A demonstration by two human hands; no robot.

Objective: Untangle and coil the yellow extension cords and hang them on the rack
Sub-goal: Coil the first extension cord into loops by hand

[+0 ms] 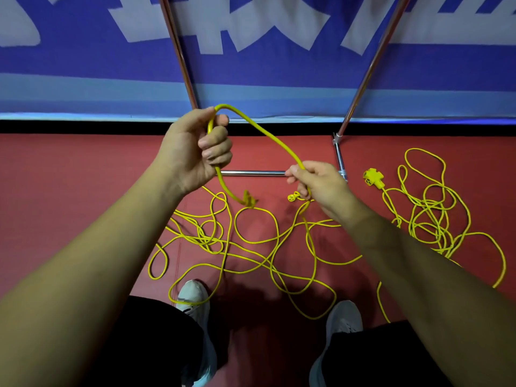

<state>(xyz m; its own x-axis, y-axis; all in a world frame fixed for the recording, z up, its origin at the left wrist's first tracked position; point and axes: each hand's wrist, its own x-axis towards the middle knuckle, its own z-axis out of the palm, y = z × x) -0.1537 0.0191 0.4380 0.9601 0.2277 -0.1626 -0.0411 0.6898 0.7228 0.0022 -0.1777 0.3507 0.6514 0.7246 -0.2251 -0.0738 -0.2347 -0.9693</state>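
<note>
- Blue banner [251,65] behind, red floor [83,177] below. Large white characters on the banner are cropped by the frame edge and cannot be read.
- Chrome rack [252,173] stood at the banner's foot. Nothing is seen hung on its visible parts.
- First yellow cord [251,247] spread in crossed loops on the floor, between rack and shoes.
- Second cord [435,219] heaped well apart to the right, its socket block [372,178] near the rack foot.
- Left hand [195,152] fisted round the first cord near its end, plug [248,201] dangling below.
- Right hand [315,182] pinching the same cord further along, an arch raised between the two hands.
- Risk, as judged: a knot could be tightened if length is drawn through crossed floor loops. One loop lies over the left shoe and could be snagged.
- No marking on the cords can be read.
</note>
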